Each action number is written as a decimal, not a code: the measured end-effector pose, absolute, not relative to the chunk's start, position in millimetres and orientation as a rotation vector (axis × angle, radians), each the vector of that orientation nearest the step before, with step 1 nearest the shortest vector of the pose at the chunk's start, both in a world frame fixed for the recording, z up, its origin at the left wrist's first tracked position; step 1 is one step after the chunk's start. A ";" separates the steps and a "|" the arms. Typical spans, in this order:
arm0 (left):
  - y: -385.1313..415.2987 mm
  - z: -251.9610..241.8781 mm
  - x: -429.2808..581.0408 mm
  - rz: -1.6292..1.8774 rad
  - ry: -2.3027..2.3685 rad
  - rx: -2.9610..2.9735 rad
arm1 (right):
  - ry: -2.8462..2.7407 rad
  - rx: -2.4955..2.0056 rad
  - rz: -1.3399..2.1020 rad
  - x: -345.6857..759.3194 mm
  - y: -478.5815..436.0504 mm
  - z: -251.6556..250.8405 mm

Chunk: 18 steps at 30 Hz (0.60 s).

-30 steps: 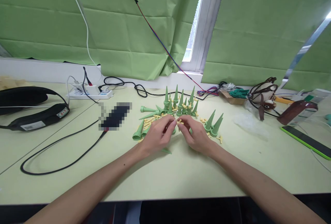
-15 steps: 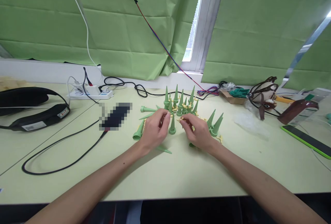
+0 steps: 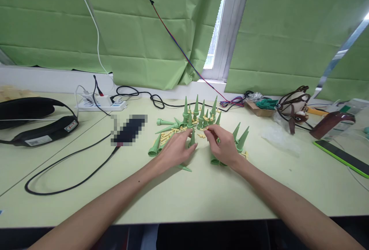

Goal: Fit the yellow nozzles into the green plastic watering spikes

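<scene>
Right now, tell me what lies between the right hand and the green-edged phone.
The head view shows green cones, a yellow piece and clear plastic between them.

A green-edged phone [image 3: 343, 159] lies near a reddish-brown bottle [image 3: 333, 127].

There is room to pass along the near edge of the surface [image 3: 201, 200]; farther back, upright green conical spikes [image 3: 202, 116] crowd the way, and a black cable [image 3: 43, 195] loops across the left.
</scene>
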<state>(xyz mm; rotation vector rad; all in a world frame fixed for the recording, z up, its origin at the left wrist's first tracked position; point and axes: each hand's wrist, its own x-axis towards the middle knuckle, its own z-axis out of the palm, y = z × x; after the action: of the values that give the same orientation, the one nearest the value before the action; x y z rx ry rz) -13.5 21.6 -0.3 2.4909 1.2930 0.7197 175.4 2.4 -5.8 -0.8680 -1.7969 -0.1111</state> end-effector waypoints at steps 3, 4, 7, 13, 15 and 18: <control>21.3 0.9 -14.1 0.673 1.288 2.502 | -1.797 -0.862 -0.108 175.1 2.5 -5.5; 21.1 1.4 -14.1 0.662 1.281 2.504 | -1.799 -0.862 -0.107 175.0 2.4 -5.4; 20.6 2.2 -14.4 0.637 1.246 2.504 | -1.811 -0.872 -0.100 174.7 1.9 -5.3; 21.5 1.9 -15.1 0.593 1.233 2.531 | -1.829 -0.870 -0.096 174.7 1.6 -6.5; 21.7 2.2 -15.1 0.594 1.231 2.548 | -1.827 -0.870 -0.094 174.8 1.5 -6.9; 21.3 2.7 -14.6 0.609 1.218 2.550 | -1.832 -0.876 -0.086 175.0 1.2 -7.3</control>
<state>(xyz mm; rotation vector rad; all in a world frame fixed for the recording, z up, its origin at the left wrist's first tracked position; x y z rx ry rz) -14.6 21.3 2.7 2.5501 1.2178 0.6092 175.0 1.2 -7.3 -0.8759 -1.8324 -0.0861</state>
